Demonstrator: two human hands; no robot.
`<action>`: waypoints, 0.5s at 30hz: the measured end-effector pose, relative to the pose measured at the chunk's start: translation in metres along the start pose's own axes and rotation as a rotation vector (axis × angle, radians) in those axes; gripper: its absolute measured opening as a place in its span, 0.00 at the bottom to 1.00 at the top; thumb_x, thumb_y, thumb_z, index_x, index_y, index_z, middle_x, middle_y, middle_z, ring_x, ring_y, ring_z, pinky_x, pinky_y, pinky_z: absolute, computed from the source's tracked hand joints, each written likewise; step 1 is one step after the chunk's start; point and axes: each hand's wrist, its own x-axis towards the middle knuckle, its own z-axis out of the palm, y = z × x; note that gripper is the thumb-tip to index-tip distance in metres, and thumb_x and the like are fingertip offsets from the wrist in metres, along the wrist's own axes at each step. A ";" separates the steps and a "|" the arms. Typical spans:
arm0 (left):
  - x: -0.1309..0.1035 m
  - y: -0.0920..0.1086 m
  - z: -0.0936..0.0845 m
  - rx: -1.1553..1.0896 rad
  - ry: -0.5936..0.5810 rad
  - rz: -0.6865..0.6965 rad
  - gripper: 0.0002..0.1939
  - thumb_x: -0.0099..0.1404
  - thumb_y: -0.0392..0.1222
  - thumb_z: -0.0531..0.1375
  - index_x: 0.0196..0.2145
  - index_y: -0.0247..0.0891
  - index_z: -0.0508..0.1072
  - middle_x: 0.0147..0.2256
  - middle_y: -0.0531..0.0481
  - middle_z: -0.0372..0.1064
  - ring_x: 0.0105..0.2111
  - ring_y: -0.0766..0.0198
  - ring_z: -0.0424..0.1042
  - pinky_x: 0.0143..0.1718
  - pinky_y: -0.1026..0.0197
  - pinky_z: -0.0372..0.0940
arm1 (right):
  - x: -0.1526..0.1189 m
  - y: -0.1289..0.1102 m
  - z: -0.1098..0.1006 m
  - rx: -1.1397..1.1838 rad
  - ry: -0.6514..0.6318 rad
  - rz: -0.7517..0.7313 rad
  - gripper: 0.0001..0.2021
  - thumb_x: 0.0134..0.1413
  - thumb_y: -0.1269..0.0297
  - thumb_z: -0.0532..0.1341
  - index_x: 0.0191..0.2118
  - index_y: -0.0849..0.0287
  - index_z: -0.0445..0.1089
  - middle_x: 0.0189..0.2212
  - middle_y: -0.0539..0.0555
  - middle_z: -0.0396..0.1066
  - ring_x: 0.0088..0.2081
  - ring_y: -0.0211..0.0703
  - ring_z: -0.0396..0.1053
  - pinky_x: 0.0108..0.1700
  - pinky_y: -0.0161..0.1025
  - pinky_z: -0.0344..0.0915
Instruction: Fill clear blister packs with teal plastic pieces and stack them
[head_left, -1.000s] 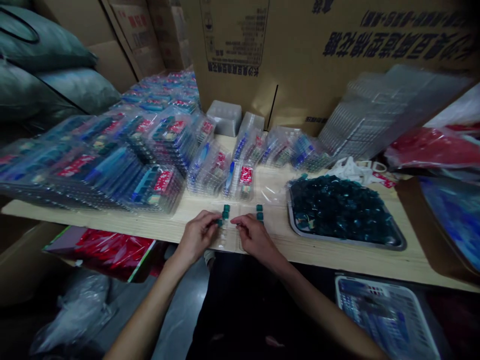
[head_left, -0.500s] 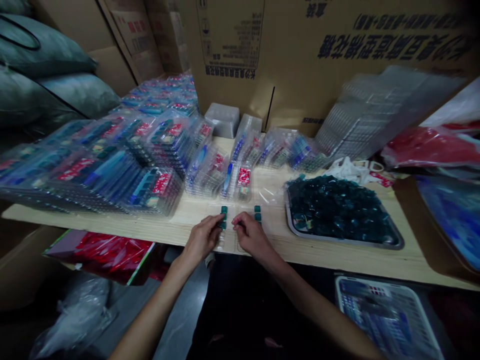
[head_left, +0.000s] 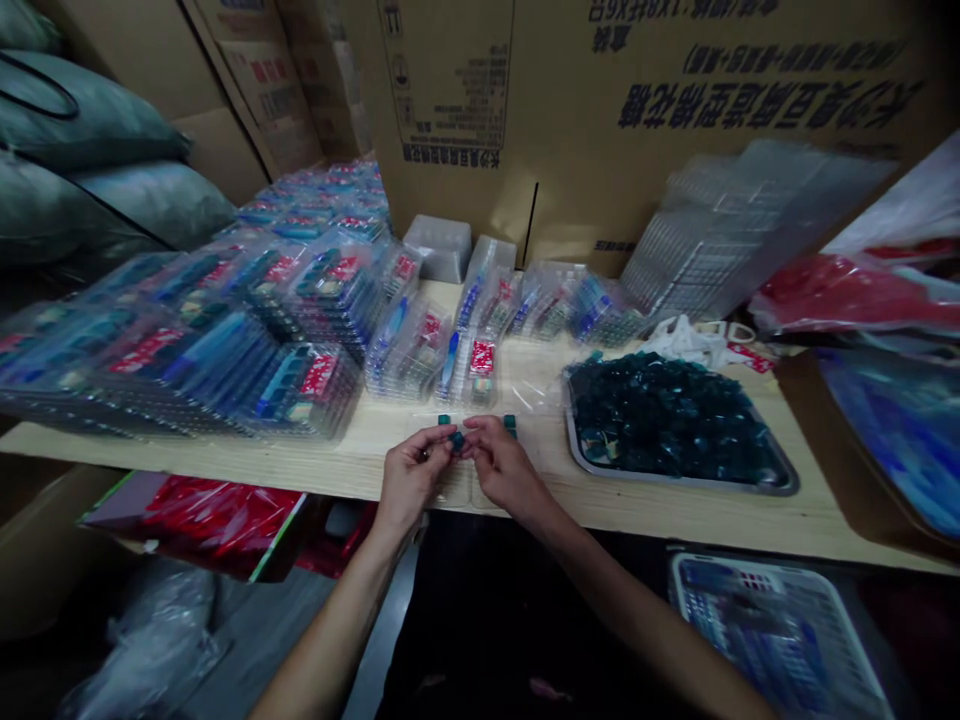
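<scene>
Between my two hands, above the front of the table, is a small dark teal cube. My left hand pinches it from the left with thumb and fingertips. From the right, the closed fingertips of my right hand meet the same cube. Beneath the hands lies a clear plastic tray, partly covered by them. One teal cube sits in it beyond my left fingers. Another teal cube shows just past my right knuckles.
A metal tray heaped with teal cubes stands at the right. Stacks of filled clear packs crowd the left and back. Empty clear trays lean against a large carton. A white basket sits below the table edge.
My left hand has lifted off the cubes in the tray and come to my right hand. A teal cube is now held between their fingertips. The view has shifted slightly.
</scene>
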 end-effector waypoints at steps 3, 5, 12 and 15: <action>-0.004 0.005 0.001 -0.124 -0.002 -0.109 0.22 0.49 0.45 0.72 0.42 0.35 0.79 0.32 0.48 0.78 0.30 0.66 0.75 0.36 0.65 0.67 | 0.002 -0.004 -0.002 -0.085 -0.039 -0.025 0.09 0.55 0.72 0.53 0.42 0.56 0.61 0.34 0.52 0.71 0.36 0.43 0.71 0.39 0.40 0.66; -0.007 0.009 0.002 -0.163 -0.006 -0.150 0.22 0.48 0.44 0.73 0.41 0.34 0.80 0.33 0.47 0.79 0.31 0.66 0.75 0.37 0.65 0.67 | 0.003 -0.008 -0.003 -0.128 -0.039 -0.044 0.07 0.55 0.73 0.54 0.39 0.56 0.61 0.33 0.52 0.71 0.35 0.43 0.70 0.39 0.40 0.65; -0.006 0.012 0.006 -0.177 0.010 -0.118 0.18 0.49 0.46 0.73 0.35 0.34 0.79 0.30 0.49 0.77 0.28 0.68 0.73 0.36 0.65 0.67 | 0.000 -0.023 -0.004 -0.183 -0.032 -0.088 0.08 0.56 0.69 0.56 0.42 0.57 0.61 0.32 0.53 0.69 0.33 0.43 0.68 0.38 0.39 0.64; -0.006 0.013 0.007 -0.087 0.013 -0.088 0.17 0.51 0.49 0.71 0.34 0.33 0.78 0.26 0.51 0.74 0.25 0.68 0.71 0.32 0.65 0.66 | -0.002 -0.026 -0.005 -0.277 0.029 -0.100 0.12 0.56 0.70 0.54 0.47 0.59 0.60 0.36 0.56 0.69 0.37 0.46 0.68 0.41 0.43 0.64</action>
